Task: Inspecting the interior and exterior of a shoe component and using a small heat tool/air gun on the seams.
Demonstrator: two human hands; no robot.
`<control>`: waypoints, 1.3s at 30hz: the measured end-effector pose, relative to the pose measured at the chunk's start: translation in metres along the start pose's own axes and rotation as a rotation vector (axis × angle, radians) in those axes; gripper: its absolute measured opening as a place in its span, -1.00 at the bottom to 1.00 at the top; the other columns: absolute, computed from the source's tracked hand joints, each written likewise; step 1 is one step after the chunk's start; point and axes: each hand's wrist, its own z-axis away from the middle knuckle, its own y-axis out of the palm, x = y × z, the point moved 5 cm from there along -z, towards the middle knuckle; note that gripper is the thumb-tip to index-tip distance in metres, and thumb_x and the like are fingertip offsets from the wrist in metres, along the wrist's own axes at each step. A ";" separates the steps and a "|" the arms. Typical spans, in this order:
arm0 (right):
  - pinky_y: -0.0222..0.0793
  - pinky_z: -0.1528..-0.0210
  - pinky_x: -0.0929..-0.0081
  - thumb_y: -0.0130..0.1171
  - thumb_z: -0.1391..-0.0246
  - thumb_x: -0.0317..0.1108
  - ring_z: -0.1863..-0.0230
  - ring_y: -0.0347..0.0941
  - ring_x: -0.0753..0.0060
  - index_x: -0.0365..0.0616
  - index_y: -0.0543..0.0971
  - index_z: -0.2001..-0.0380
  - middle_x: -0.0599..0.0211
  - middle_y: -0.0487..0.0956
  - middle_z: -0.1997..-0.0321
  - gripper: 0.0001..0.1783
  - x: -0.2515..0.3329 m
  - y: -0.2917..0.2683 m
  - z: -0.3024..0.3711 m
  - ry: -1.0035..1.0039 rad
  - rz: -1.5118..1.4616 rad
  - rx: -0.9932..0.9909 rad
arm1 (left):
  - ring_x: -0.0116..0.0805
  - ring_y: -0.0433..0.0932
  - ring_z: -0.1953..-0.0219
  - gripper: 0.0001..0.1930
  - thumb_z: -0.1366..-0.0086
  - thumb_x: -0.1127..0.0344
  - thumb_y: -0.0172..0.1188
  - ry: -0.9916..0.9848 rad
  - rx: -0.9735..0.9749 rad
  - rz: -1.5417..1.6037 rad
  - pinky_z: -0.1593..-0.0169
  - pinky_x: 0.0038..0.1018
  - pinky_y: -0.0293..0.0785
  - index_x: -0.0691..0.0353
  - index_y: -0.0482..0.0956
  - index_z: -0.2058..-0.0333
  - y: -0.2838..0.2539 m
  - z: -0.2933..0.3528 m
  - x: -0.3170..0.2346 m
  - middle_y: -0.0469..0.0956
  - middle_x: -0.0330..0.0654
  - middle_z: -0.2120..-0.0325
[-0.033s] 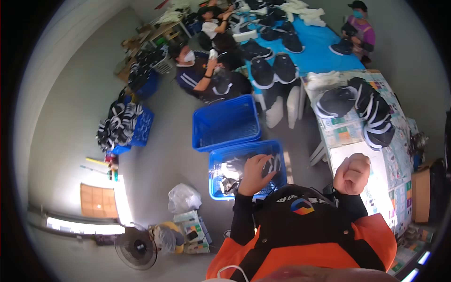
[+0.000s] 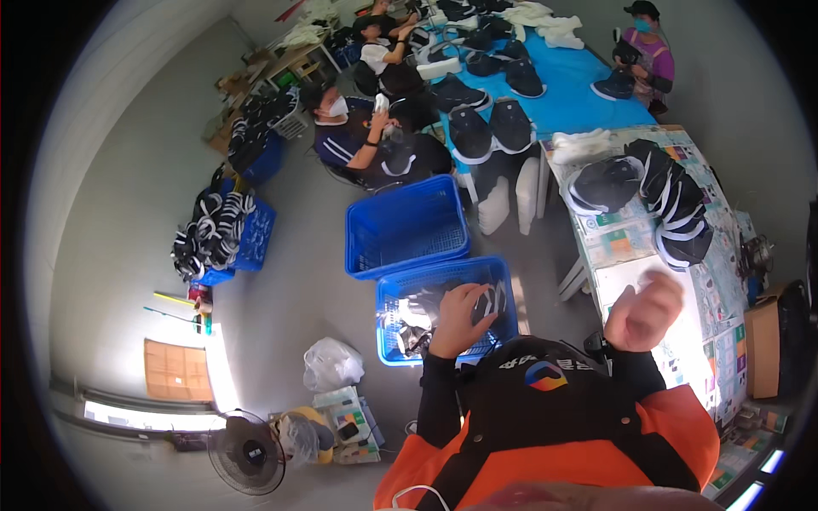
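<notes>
My left hand (image 2: 460, 322) is over the near blue basket (image 2: 388, 336), fingers bent and thumb curled round a black shoe upper with white stripes (image 2: 487, 301). Part of that upper is hidden by the hand. Other black-and-white pieces (image 2: 416, 336) lie in the basket, bright in the sun. On the right, my right hand (image 2: 645, 313) hovers above the near part of the paper-covered table (image 2: 626, 247). Its fingers look bent but motion smears them, and I cannot make out anything in them. Beyond it stand a black shoe (image 2: 603, 185) and several nested black uppers (image 2: 679, 209).
A second blue basket (image 2: 405, 230) stands behind the near one. Farther off, a blue table (image 2: 571, 81) carries black shoes, with co-workers around it. Loaded baskets (image 2: 256, 234) stand along the left. A plastic bag (image 2: 332, 364) and a fan (image 2: 247, 451) are lower left.
My right hand has moved slightly up and to the right, and its fingers now blur where a fist showed before. The left hand stays at the upper. The view has shifted a little.
</notes>
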 end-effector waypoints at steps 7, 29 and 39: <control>-0.37 -0.63 0.11 -0.33 -0.55 0.16 -0.70 -0.30 0.08 -0.20 -0.13 -0.59 0.05 -0.16 -0.70 -0.16 -0.088 0.022 0.031 0.984 -0.174 0.041 | 0.08 0.43 -0.22 -0.42 -0.22 0.24 0.43 -0.042 -0.025 0.019 -0.30 -0.13 0.30 0.21 0.51 -0.20 0.002 0.010 0.002 0.49 0.02 -0.13; -0.02 -0.55 0.25 0.09 -0.43 -0.30 -0.55 0.13 -0.05 -0.38 0.34 -0.36 -0.10 0.29 -0.48 -0.45 -0.108 0.048 0.139 0.783 -0.500 0.783 | 0.17 0.41 -0.28 -0.14 -0.12 -0.14 0.45 -1.705 -0.028 -0.300 -0.36 -0.06 0.34 0.18 0.36 -0.29 0.099 0.425 0.195 0.43 0.01 -0.19; 0.03 -0.51 0.38 -0.02 -0.47 -0.30 -0.47 0.25 0.23 -0.22 0.48 -0.28 0.17 0.44 -0.38 -0.58 -0.067 0.087 0.173 0.881 -0.611 1.100 | 0.03 0.39 -0.36 -0.19 -0.30 -0.01 0.33 -2.259 -0.151 -0.292 -0.35 -0.22 0.43 -0.01 0.16 -0.44 0.196 0.697 0.133 0.27 0.00 -0.39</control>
